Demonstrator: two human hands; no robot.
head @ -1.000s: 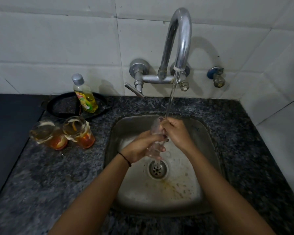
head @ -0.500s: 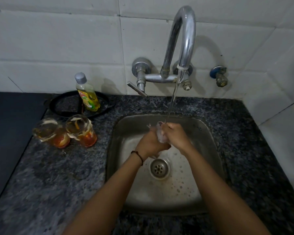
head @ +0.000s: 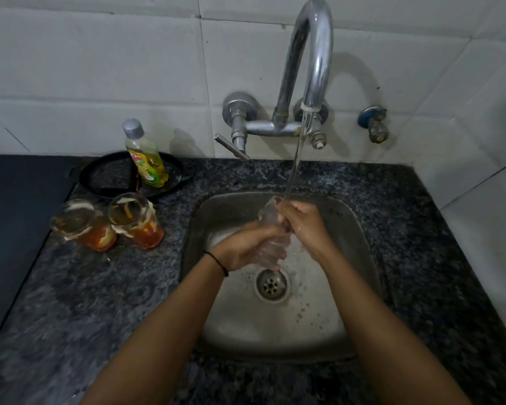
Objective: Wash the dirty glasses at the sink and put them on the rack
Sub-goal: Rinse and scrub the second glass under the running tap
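Note:
A clear drinking glass [head: 270, 229] is tilted over the steel sink [head: 360, 241], its mouth up under the running water from the chrome tap [head: 313, 62]. My left hand [head: 246, 244] grips the glass low on its body. My right hand [head: 303, 222] holds the upper part near the rim, fingers curled on it. Two dirty glasses [head: 138, 220] with orange residue and white streaks stand on the granite counter [head: 100, 302] left of the sink. No rack is in view.
A yellow dish-soap bottle [head: 146, 159] stands on a black round pan [head: 108, 176] at the back left. A dark surface [head: 15, 229] lies at the far left. A small valve [head: 376, 127] sticks out of the tiled wall. The drain [head: 272, 285] sits mid-sink.
The glass went from held low, to raised and covered by both hands, to stretched out again under the stream. Orange stains on the sink floor have washed away.

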